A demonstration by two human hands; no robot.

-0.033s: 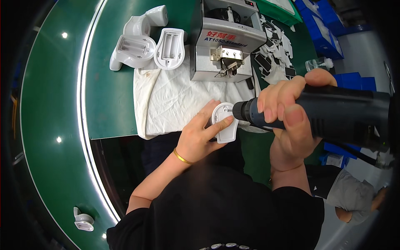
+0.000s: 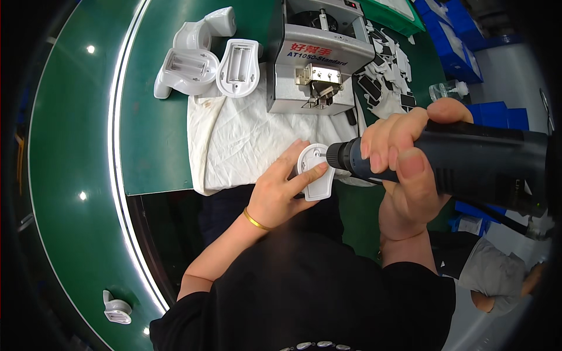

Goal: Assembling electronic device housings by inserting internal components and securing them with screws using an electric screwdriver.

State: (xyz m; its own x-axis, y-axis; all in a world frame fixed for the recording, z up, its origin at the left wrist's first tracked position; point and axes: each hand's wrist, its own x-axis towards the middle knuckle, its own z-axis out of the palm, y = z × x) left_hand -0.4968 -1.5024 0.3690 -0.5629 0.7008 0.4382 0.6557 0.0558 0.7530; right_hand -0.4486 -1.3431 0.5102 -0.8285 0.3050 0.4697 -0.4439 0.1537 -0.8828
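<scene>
My left hand [image 2: 280, 184] is closed around a white plastic housing [image 2: 318, 188], its thumb lying across the face. The housing is tilted up over the front edge of the table. In my right hand [image 2: 413, 161] is a black electric screwdriver [image 2: 474, 158], held sideways with its nose toward the left. The thin bit reaches the housing's upper part, at a round hole near my left thumb; whether a screw sits there is too small to tell. My fingers hide part of the screwdriver's body and the back of the housing.
A grey metal machine [image 2: 316, 58] stands on the green table behind a white cloth [image 2: 240, 140]. Similar white housings [image 2: 239, 69] lie at the far left. Many small white and black parts [image 2: 383, 73] are piled right of the machine. Blue bins [image 2: 448, 41] and another person [image 2: 494, 272] are at right.
</scene>
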